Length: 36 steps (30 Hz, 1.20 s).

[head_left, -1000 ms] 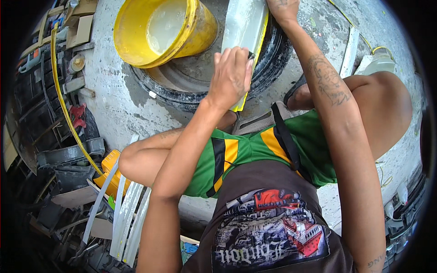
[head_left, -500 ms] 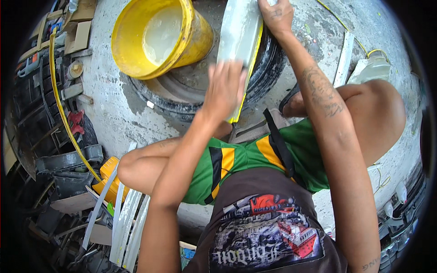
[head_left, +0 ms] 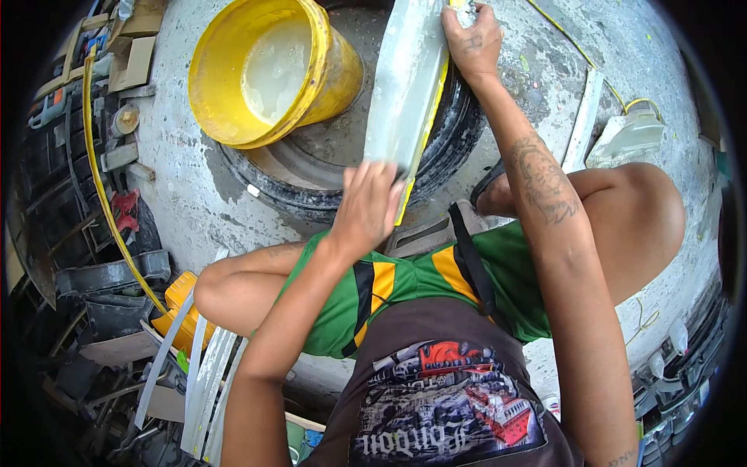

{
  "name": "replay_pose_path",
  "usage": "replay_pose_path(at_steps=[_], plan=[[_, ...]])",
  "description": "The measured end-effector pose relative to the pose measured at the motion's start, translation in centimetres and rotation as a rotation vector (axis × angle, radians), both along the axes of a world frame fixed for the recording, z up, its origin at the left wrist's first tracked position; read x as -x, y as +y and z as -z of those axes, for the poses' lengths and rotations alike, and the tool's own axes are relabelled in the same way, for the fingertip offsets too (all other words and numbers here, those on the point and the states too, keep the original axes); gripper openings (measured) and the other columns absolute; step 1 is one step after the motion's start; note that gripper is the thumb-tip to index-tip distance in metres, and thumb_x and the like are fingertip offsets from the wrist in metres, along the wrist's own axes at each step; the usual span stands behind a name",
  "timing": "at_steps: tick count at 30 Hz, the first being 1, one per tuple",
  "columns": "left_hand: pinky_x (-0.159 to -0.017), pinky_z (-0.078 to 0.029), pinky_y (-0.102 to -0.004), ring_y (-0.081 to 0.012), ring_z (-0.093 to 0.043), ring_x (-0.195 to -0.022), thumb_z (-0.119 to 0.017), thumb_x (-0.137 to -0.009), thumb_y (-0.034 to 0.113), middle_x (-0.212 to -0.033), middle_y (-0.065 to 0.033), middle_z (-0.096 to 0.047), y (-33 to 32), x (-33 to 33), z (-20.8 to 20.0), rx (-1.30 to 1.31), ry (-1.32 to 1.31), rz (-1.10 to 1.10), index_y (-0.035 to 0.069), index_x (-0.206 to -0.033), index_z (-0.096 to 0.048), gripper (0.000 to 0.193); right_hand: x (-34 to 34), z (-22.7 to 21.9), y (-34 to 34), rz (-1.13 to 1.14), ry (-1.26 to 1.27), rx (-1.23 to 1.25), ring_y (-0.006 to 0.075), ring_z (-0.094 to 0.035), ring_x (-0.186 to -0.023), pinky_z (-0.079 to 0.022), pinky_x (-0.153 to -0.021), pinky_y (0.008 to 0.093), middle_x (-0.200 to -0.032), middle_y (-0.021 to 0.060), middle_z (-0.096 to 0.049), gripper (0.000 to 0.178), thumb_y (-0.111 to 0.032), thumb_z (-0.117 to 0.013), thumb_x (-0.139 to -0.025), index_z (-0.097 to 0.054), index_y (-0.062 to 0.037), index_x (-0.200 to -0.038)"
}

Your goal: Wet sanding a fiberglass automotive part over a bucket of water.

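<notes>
Across the black tyre (head_left: pixel 455 148) lies a long pale panel with a yellow edge (head_left: pixel 405 86), beside the yellow bucket (head_left: pixel 264 70). Left hand (head_left: pixel 366 210) presses flat, fingers spread, on its near end; right hand (head_left: pixel 471 43) grips its far end.

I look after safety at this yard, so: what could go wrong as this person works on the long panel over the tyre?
The long grey-white panel with a yellow edge lies on a rounded black tyre, steadied only by the right hand at its far end; it could slip as the left hand presses. The tilted yellow plastic bucket of cloudy liquid might spill.
</notes>
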State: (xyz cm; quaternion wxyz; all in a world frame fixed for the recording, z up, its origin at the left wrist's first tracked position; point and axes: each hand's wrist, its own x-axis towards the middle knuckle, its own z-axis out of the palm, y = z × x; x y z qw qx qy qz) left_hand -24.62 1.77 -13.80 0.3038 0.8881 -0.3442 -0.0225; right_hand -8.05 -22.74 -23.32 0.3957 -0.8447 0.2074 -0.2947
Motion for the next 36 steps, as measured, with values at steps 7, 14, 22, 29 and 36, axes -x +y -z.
replay_pose_path(at_steps=[7, 14, 22, 29, 36], plan=[[-0.081, -0.039, -0.0478, -0.0361, -0.057, -0.093, -0.064, -0.096, 0.011, -0.100, -0.0175, -0.058, -5.1, -9.3, 0.9, -0.027, -0.138, -0.079, 0.002, -0.117, -0.054, 0.025, -0.4, -0.9, 0.6, -0.051, -0.042, -0.151, 0.0524, -0.063, -0.098, -0.051, -0.088, 0.0523, -0.102, 0.0354, -0.067, 0.048, -0.027, -0.072, -0.086, -0.059, 0.0087, -0.115], [-0.083, -0.040, -0.0495, -0.0359, -0.056, -0.095, -0.065, -0.094, 0.009, -0.098, -0.0157, -0.057, 1.0, 2.8, -1.3, -0.023, 0.096, -0.123, 0.002, -0.120, -0.054, 0.029, 0.1, 0.2, 0.1, 0.033, -0.051, 0.028, 0.0516, -0.062, -0.101, -0.049, -0.092, 0.0535, -0.105, 0.0360, -0.065, 0.049, -0.028, -0.071, -0.086, -0.059, 0.0081, -0.117], [-0.086, -0.041, -0.0498, -0.0383, -0.058, -0.101, -0.061, -0.099, 0.013, -0.105, -0.0205, -0.058, -4.2, -6.5, 0.8, -0.112, -0.069, -0.144, 0.002, -0.119, -0.054, 0.023, -0.1, 0.1, 0.7, -0.052, -0.013, -0.100, 0.0524, -0.064, -0.098, -0.051, -0.087, 0.0534, -0.102, 0.0359, -0.067, 0.046, -0.028, -0.071, -0.086, -0.059, 0.0079, -0.112], [-0.084, -0.039, -0.0500, -0.0372, -0.057, -0.098, -0.065, -0.093, 0.009, -0.109, -0.0180, -0.059, 0.4, 2.6, -1.0, -0.145, 0.014, -0.153, -0.001, -0.124, -0.053, 0.035, -0.3, -1.0, 0.3, 0.005, -0.025, -0.071, 0.0513, -0.065, -0.096, -0.052, -0.087, 0.0525, -0.100, 0.0353, -0.067, 0.044, -0.028, -0.071, -0.086, -0.060, 0.0074, -0.110], [-0.082, -0.039, -0.0510, -0.0363, -0.057, -0.096, -0.064, -0.095, 0.008, -0.103, -0.0168, -0.059, -1.9, 1.1, -0.1, -0.084, -0.017, -0.210, 0.000, -0.122, -0.053, 0.031, -0.2, 1.0, -0.7, 0.017, -0.049, 0.008, 0.0503, -0.064, -0.098, -0.051, -0.089, 0.0535, -0.102, 0.0344, -0.067, 0.048, -0.031, -0.072, -0.086, -0.059, 0.0073, -0.113]])
